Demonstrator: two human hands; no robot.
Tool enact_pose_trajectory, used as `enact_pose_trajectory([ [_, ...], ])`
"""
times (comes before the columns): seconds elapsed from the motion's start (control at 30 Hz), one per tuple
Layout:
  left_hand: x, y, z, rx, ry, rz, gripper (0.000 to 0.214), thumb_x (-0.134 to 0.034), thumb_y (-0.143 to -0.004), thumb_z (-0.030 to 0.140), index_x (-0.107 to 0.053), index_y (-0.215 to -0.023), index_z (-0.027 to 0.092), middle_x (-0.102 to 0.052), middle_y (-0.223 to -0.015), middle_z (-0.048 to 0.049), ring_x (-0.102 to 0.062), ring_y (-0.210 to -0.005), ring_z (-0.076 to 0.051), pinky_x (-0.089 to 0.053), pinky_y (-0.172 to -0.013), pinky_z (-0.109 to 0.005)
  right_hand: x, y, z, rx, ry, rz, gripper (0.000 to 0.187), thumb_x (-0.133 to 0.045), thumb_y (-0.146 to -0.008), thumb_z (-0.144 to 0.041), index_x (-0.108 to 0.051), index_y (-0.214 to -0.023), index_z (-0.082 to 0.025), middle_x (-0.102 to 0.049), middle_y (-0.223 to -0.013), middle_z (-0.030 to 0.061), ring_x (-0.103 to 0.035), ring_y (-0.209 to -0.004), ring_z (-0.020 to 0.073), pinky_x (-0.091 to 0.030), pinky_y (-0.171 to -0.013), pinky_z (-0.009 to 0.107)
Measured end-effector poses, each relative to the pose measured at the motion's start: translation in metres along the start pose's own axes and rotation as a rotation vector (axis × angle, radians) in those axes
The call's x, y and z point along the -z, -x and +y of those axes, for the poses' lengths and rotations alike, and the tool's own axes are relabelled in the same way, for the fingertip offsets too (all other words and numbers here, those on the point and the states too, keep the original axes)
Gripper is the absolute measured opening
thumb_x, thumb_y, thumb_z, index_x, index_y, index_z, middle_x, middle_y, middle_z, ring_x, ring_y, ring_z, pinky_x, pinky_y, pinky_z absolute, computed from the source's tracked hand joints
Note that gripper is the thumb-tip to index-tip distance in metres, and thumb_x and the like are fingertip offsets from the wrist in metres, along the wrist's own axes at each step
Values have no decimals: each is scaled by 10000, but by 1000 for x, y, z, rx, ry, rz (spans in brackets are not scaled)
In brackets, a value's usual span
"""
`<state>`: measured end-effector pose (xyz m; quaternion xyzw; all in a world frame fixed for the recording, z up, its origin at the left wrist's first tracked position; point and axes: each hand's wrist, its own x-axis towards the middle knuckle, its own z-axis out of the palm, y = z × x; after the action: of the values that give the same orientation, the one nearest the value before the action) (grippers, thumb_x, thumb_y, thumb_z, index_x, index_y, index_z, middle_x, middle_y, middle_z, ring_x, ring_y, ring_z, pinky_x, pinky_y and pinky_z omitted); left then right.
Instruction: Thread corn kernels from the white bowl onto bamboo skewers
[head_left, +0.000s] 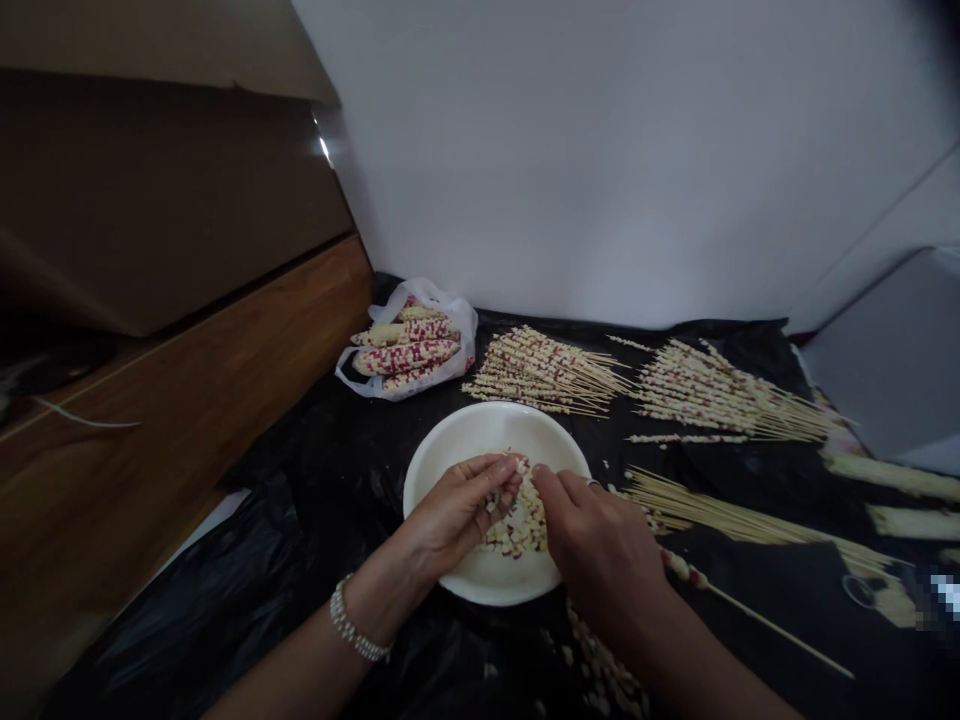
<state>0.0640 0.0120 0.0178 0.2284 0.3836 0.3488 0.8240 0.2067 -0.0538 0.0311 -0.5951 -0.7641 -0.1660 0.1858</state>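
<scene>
Over the white bowl (427,465), my left hand (469,505) pinches a pale corn kernel (523,465) between thumb and index finger; more kernels show in its curled fingers. My right hand (600,530) is closed, facing it at a small gap. A wooden skewer (780,628) threaded with kernels runs out behind my right wrist toward the lower right, in line with the right fingertips; its tip is hidden by the hand. Loose cream and dark red kernels (517,535) lie in the bowl below both hands.
Corn cobs (409,357) fill a white plastic bag (465,320) behind the bowl. Two piles of threaded skewers (536,365) (697,390) lie at the back right. Bare skewers (735,515) and stripped cobs (907,478) are at right. Black plastic sheet (330,470) covers the surface; a wall stands behind.
</scene>
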Motion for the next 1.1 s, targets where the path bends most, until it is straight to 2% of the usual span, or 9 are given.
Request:
enact_pose_trajectory([
  [0.13,0,-1,8,72,186,19,138,-554,-858,130,-680,-860,72,-686,-847,-99,-656,-840,-146,-510,-868,-262,0,-1,6,-5,8,32,239,-437,-809,-73,-615,-953,-139,-595,-663,12,-563,-513,157,-285,-472,287],
  [0.3,7,-4,8,68,155,-65,260,-482,-790,-38,-667,-934,73,-698,-995,-119,-621,-1072,-206,-468,-970,-305,1,-1,8,-6,14,40,258,-423,-813,-71,-623,-966,-129,-596,-665,15,-569,-523,156,-292,-475,285],
  [0.43,5,-3,8,30,101,-38,207,-553,-790,-22,-670,-937,66,-700,-1002,-105,-631,-1047,-184,-469,-966,-270,1,-1,8,-3,23,41,281,-425,-811,-67,-628,-999,-119,-609,-678,21,-568,-523,146,-291,-475,278],
  [0.7,5,-1,9,24,91,6,143,-626,-796,57,-674,-917,119,-703,-969,-64,-655,-916,-113,-502,-842,-174,1,-2,8,16,19,49,272,-404,-809,-72,-632,-945,-129,-591,-650,18,-543,-499,137,-262,-465,286],
  [0.77,6,-3,8,14,115,42,116,-618,-817,92,-671,-916,121,-705,-940,-59,-660,-890,-113,-514,-818,-176,1,-2,7,12,14,60,279,-397,-808,-68,-634,-942,-130,-590,-649,18,-542,-496,139,-261,-465,289],
  [0.87,5,-4,9,29,150,77,130,-576,-859,159,-668,-934,108,-704,-953,-90,-659,-938,-163,-534,-835,-238,0,-2,7,-1,8,55,287,-396,-804,-67,-634,-953,-127,-592,-656,21,-547,-502,146,-257,-462,292],
  [0.97,3,-4,10,52,141,60,160,-549,-832,59,-672,-926,100,-700,-982,-108,-643,-1008,-197,-521,-890,-285,-1,-1,6,2,2,43,274,-407,-809,-79,-633,-953,-132,-589,-652,17,-549,-500,148,-255,-461,292],
  [1.1,3,0,8,23,94,-14,243,-546,-785,-33,-677,-928,114,-696,-989,-80,-635,-1020,-166,-488,-929,-261,-2,-1,6,-6,-3,47,268,-406,-817,-75,-632,-944,-140,-583,-646,11,-554,-495,153,-257,-458,296],
])
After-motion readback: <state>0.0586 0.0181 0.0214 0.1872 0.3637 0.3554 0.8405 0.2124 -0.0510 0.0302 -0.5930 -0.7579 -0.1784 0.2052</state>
